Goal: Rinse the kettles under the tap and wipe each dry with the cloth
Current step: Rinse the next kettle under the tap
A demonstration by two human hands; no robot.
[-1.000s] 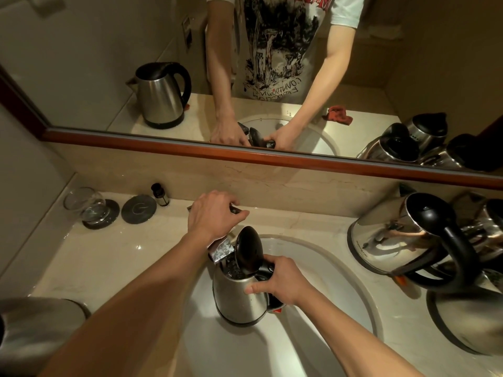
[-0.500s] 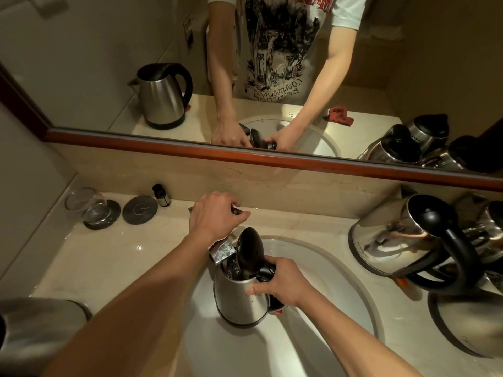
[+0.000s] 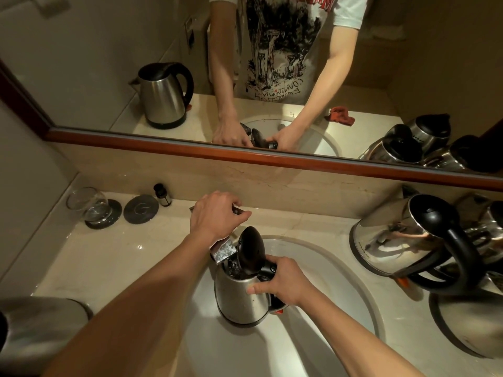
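The right hand point(image 3: 283, 281) grips the handle of a steel kettle point(image 3: 241, 297), lid point(image 3: 250, 250) raised, held upright in the sink point(image 3: 340, 268) under the tap spout point(image 3: 223, 249). The left hand point(image 3: 216, 216) curls over the tap handle point(image 3: 239, 212) at the tabletop's point(image 3: 81, 257) back edge.

Steel kettle point(image 3: 241, 297) upright in sink, lid open.

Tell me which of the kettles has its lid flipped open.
The kettle in the sink, held by the right hand. The tipped kettles on the right have their lids closed.
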